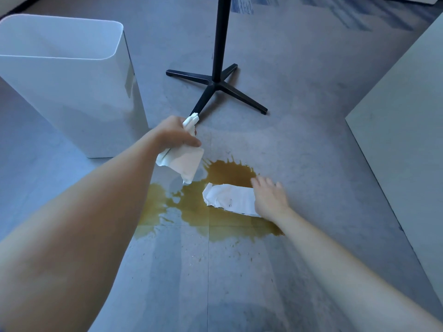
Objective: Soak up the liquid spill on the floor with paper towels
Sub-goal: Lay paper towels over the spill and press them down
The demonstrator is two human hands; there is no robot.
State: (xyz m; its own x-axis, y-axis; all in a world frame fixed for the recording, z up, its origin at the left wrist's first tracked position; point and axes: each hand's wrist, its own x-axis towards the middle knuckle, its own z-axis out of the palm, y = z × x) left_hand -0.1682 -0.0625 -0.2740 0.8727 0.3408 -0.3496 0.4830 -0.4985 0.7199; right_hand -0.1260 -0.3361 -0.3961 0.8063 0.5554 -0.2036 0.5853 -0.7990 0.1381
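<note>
A brown spill spreads across the grey floor, and a crumpled paper towel lies on it under the right hand, whose fingers are spread flat and press its right end. The left hand is raised over the spill's far left edge, fingers curled round a folded wad of towels. A white bin stands to the left, and a black stand beyond.

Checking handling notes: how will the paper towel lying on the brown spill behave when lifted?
The paper towel lies crumpled on the spill under the flat right hand, so it will probably sag limply. Its top looks mostly white, so it is likely fairly light. Lying in liquid, it may drip or tear.
</note>
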